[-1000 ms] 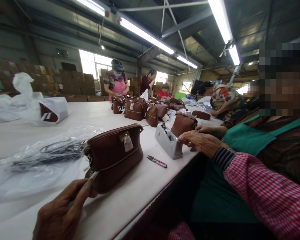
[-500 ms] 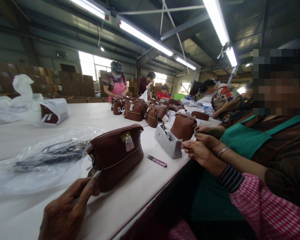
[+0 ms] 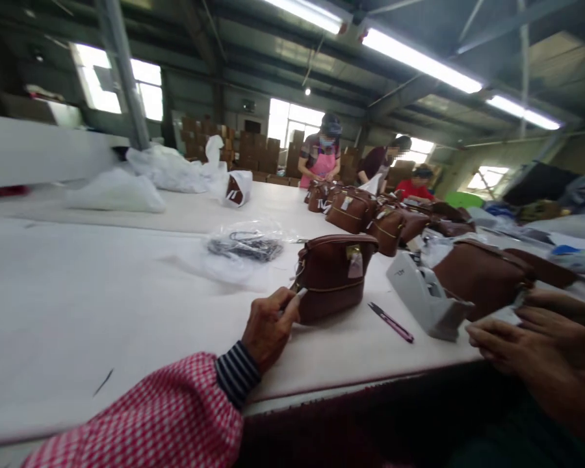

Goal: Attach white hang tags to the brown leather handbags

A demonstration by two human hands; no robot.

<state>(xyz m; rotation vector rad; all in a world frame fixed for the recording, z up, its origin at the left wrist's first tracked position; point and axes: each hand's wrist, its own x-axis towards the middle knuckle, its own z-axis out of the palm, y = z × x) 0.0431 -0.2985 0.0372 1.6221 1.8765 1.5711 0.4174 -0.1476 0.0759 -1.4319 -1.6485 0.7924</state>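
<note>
Pinched in my left hand (image 3: 268, 328) is a small white strip (image 3: 301, 294), at the lower left side of an upright brown handbag (image 3: 334, 279). The bag has a gold clasp covered by a pale wrap. My right hand (image 3: 517, 348) is closed, its fingertips beside the front end of the grey tape dispenser (image 3: 426, 302); what they hold is too unclear to make out. Pink-handled thread snips (image 3: 392, 323) lie between the bag and the dispenser.
A co-worker's hands (image 3: 560, 318) are just behind my right hand, at another brown bag (image 3: 478, 276). Bagged dark straps (image 3: 246, 247) lie left. More brown bags (image 3: 351, 209) stand farther back. The table's front edge (image 3: 346, 387) runs below.
The view has swung left, so the bags and dispenser appear farther right. My left hand still pinches the white strip at the bag; my right hand remains near the dispenser's end.
</note>
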